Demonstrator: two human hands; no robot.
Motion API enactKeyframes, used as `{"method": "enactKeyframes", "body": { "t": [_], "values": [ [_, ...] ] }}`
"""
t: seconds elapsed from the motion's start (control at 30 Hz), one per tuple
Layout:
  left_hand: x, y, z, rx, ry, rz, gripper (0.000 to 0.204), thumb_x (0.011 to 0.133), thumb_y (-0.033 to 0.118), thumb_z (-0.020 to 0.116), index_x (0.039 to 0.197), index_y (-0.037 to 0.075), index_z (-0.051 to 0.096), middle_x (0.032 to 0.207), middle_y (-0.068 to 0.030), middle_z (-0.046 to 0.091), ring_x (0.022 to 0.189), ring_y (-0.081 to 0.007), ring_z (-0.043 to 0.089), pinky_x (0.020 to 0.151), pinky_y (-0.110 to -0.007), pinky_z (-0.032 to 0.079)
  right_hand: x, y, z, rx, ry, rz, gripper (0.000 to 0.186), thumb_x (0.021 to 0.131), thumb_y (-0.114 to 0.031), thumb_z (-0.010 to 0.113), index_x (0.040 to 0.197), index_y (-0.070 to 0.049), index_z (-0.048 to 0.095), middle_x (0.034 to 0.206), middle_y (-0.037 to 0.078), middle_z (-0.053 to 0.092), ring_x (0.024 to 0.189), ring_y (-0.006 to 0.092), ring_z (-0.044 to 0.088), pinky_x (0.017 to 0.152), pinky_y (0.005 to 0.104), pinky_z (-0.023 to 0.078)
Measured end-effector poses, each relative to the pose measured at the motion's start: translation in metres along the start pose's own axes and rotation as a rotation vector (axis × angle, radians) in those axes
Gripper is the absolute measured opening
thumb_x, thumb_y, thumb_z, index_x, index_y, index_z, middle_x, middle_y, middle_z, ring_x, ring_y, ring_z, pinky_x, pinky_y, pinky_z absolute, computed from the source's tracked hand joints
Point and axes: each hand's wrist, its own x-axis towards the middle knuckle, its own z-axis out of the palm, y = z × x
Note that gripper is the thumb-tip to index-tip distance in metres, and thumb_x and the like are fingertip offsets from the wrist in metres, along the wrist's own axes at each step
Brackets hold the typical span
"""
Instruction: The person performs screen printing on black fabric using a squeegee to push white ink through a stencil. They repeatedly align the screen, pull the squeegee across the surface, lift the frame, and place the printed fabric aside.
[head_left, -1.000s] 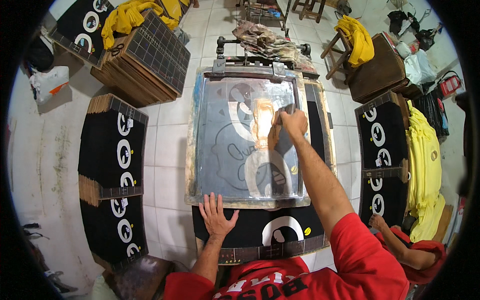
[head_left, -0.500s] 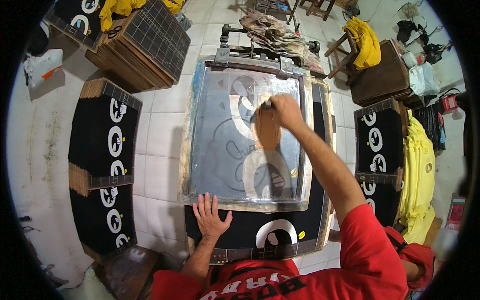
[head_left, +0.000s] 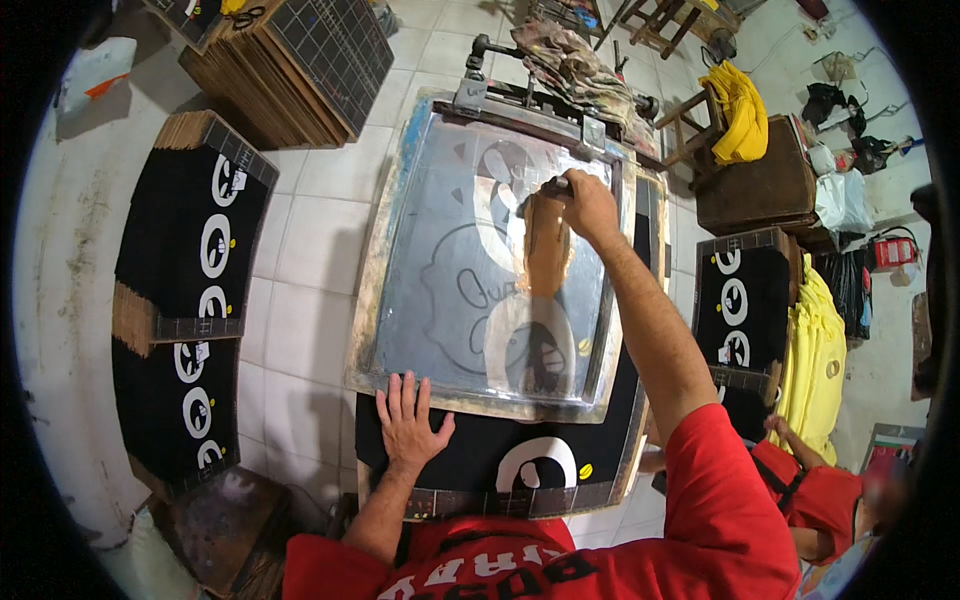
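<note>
My right hand (head_left: 592, 208) is closed around the dark handle of a squeegee (head_left: 560, 186) over the upper right of a printing screen. Below that grip, a brown ink patch (head_left: 546, 250) runs toward me across the grey mesh (head_left: 440, 215). The mesh shows pale and dark rounded shapes and line drawing. My left hand (head_left: 408, 428) lies with fingers spread at the near left of the wooden screen frame (head_left: 480, 398), its fingertips on the rail. Under the frame, black fabric (head_left: 455, 460) with a white ring print covers a board. The squeegee's blade is hidden.
Stacked boards with black printed fabric (head_left: 165, 240) stand at left, more printed fabric (head_left: 720, 300) at right. Yellow fabric (head_left: 815, 350) hangs beside it. A co-worker in a red sleeve (head_left: 825, 500) is at lower right. Clamps (head_left: 592, 132) hold the screen's far edge; a stained cloth (head_left: 575, 70) lies behind.
My right hand and the squeegee have shifted slightly away from me, and more of the brown ink shows. My left hand stays at the near rail. The view has turned; more of the co-worker appears.
</note>
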Motion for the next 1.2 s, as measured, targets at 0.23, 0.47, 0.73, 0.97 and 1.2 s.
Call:
{"method": "enactKeyframes", "body": {
  "t": [0.23, 0.47, 0.73, 0.97, 1.2],
  "values": [
    [0.0, 0.0, 0.0, -0.018, -0.01, -0.003, 0.089, 0.084, 0.044, 0.074, 0.157, 0.011, 0.037, 0.164, -0.0173, 0.032, 0.154, -0.0398, 0.026, 0.124, -0.063, 0.018, -0.101, -0.055, -0.036, 0.015, -0.24, -0.048, 0.029, 0.078, -0.013, 0.077, 0.103, -0.009, 0.062, 0.093, 0.014, 0.065, 0.094, 0.037, 0.063, 0.08, 0.0486, 0.049],
    [-0.001, 0.0, 0.002, -0.01, 0.002, -0.005, 0.088, 0.083, 0.043, 0.075, 0.157, 0.01, 0.039, 0.163, -0.0177, 0.034, 0.154, -0.0399, 0.027, 0.123, -0.064, 0.02, -0.001, -0.014, -0.015, -0.029, -0.101, 0.077, 0.023, 0.082, -0.012, 0.074, 0.104, -0.007, 0.069, 0.099, 0.018, 0.073, 0.096, 0.041, 0.068, 0.081, 0.0507, 0.054],
    [0.002, 0.0, -0.001, -0.025, 0.007, 0.0, 0.089, 0.082, 0.041, 0.076, 0.157, 0.011, 0.038, 0.163, -0.0179, 0.034, 0.154, -0.0399, 0.027, 0.123, -0.064, 0.019, -0.085, -0.044, -0.021, -0.014, -0.151, 0.002, 0.029, 0.078, -0.008, 0.074, 0.104, -0.006, 0.061, 0.093, 0.016, 0.065, 0.09, 0.0404, 0.062, 0.076, 0.0511, 0.05],
    [0.028, -0.005, -0.023, -0.144, 0.074, 0.077, 0.066, 0.072, 0.028, 0.086, 0.129, 0.007, 0.061, 0.132, -0.0135, 0.058, 0.133, -0.0355, 0.048, 0.118, -0.061, 0.029, -0.147, -0.083, -0.038, -0.064, -0.098, -0.064, 0.035, 0.076, 0.004, 0.064, 0.108, -0.007, 0.064, 0.098, 0.013, 0.061, 0.095, 0.0358, 0.059, 0.081, 0.0443, 0.048],
    [0.061, -0.008, -0.063, -0.347, 0.05, 0.129, 0.049, 0.058, 0.017, 0.092, 0.099, 0.004, 0.07, 0.098, -0.009, 0.067, 0.098, -0.0311, 0.062, 0.098, -0.049, 0.044, -0.095, -0.067, -0.064, 0.088, -0.188, 0.072, 0.03, 0.081, -0.003, 0.073, 0.11, -0.004, 0.067, 0.104, 0.015, 0.069, 0.103, 0.0369, 0.065, 0.086, 0.0471, 0.051]
  ]
}}
